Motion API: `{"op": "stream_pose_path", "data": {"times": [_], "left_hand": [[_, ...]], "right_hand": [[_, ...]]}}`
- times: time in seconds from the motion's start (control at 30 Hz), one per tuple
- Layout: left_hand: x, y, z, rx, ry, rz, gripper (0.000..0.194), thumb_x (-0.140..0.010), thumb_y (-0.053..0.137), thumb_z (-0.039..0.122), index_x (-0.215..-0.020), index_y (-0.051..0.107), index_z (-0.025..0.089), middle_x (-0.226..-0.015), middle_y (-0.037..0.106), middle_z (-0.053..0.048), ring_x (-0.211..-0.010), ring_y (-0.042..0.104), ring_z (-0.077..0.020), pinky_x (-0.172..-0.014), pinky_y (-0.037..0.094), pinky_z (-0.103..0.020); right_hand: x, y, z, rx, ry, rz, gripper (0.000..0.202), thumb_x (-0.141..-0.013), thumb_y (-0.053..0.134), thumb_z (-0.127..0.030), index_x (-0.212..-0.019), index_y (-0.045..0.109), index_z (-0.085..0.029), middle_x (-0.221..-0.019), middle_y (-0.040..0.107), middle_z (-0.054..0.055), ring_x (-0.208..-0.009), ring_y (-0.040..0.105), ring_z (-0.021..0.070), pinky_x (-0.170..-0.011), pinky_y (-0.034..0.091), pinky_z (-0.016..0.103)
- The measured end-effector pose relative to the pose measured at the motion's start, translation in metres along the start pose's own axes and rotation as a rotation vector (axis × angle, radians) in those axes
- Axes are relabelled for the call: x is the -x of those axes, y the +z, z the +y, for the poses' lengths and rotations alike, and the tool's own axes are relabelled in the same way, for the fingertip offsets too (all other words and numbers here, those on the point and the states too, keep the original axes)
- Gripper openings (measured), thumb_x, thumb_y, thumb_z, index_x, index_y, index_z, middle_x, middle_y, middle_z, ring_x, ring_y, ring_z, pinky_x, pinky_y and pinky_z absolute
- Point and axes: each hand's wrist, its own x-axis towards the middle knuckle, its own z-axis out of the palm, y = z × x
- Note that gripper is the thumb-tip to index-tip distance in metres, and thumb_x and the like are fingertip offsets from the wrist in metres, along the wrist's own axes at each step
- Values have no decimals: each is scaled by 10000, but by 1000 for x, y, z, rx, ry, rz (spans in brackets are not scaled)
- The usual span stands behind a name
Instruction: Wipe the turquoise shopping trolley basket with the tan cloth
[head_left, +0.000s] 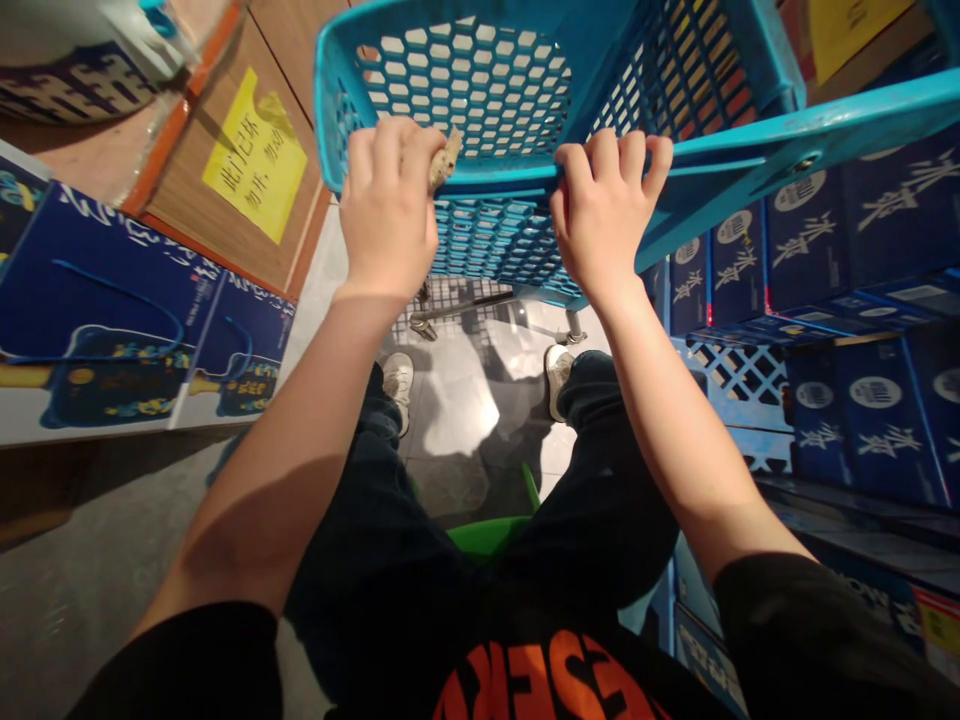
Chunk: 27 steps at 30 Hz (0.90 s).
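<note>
A blue plastic shopping cart point(457, 185) with honeycomb-pattern walls stands in front of me. My left hand point(390, 200) is closed over its near rim, knuckles up. A small crumpled beige cloth point(445, 163) pokes out between that thumb and the rim, and the rest of it is hidden under the hand. To the right, my right hand point(606, 205) curls its fingers over the same rim. Inside the cart, the part in view shows bare mesh walls. Below it, its metal legs and casters point(424, 325) rest on the floor.
Stacked dark blue boxes point(795, 240) line the right, with a light blue crate point(742, 385) among them. On the left are blue gift boxes point(112, 310) and a wooden cabinet with a yellow notice point(255, 155). A green stool point(489, 537) is between my legs.
</note>
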Motion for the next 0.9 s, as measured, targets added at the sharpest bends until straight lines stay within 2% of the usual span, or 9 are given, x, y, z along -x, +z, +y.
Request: {"op": "stream_pose_path", "data": {"times": [0.1, 0.17, 0.33, 0.4, 0.5, 0.57, 0.7, 0.8, 0.9], "left_hand": [[-4, 12, 8, 24, 56, -5, 521, -1071, 396, 296, -1538, 584, 433, -1660, 560, 13, -1590, 414, -319, -1405, 353, -536], [-8, 18, 13, 41, 99, -27, 525, -1068, 437, 310, -1564, 566, 422, -1658, 566, 17, -1607, 390, -321, -1419, 333, -544], [-14, 15, 10, 7, 158, -34, 531, -1088, 430, 280, -1590, 556, 397, -1639, 577, -8, -1584, 421, -341, -1388, 374, -580], [-17, 10, 0, -61, 128, 2, 523, -1100, 419, 228, -1580, 559, 382, -1636, 571, -16, -1553, 447, -321, -1360, 404, -562], [-22, 6, -19, -178, -12, 34, 475, -1116, 452, 166, -1559, 548, 308, -1613, 557, -13, -1496, 458, -269, -1319, 431, -548], [-24, 5, -27, -177, -78, 64, 446, -1107, 484, 157, -1526, 552, 291, -1574, 570, -4, -1452, 461, -257, -1308, 431, -550], [-17, 7, -21, -22, 19, 67, 507, -1055, 440, 172, -1512, 599, 321, -1584, 595, -48, -1496, 454, -346, -1321, 389, -609], [-12, 11, -12, 119, 111, 40, 505, -1050, 441, 300, -1507, 629, 403, -1539, 634, -52, -1525, 440, -415, -1333, 350, -680], [-14, 11, -15, 182, 116, 35, 494, -1038, 478, 378, -1505, 633, 424, -1509, 654, -45, -1528, 430, -438, -1335, 332, -726]], "right_hand": [[-3, 0, -4, -1, 19, -18, 394, -1076, 507, -245, -1436, 666, -239, -1476, 642, 146, -1374, 406, 346, -1316, 175, 609], [-5, 2, -6, -13, 12, 4, 394, -1080, 503, -243, -1438, 665, -238, -1477, 643, 144, -1378, 405, 342, -1323, 172, 608], [-8, 9, -6, -54, -27, 57, 442, -1127, 397, -248, -1481, 660, -270, -1445, 677, 127, -1367, 439, 327, -1355, 165, 608], [-8, 9, -6, -64, -51, 56, 456, -1143, 369, -283, -1509, 641, -287, -1456, 683, 129, -1387, 437, 331, -1360, 166, 624], [-7, 5, -7, -81, -92, 50, 474, -1143, 384, -336, -1565, 595, -288, -1497, 671, 147, -1441, 435, 357, -1351, 174, 676], [-5, 2, -9, -80, -103, 43, 500, -1137, 395, -349, -1592, 586, -271, -1520, 665, 151, -1471, 464, 364, -1374, 176, 682], [-3, 0, -11, -92, -71, 46, 497, -1089, 432, -341, -1531, 653, -289, -1498, 701, 135, -1483, 539, 378, -1428, 199, 680], [-3, 4, -8, -113, -69, 56, 485, -1076, 424, -344, -1492, 667, -284, -1483, 704, 144, -1490, 550, 403, -1416, 220, 744], [-1, 6, -3, -79, -79, 30, 506, -1095, 384, -347, -1521, 646, -267, -1498, 684, 151, -1507, 546, 419, -1397, 230, 787]]}}
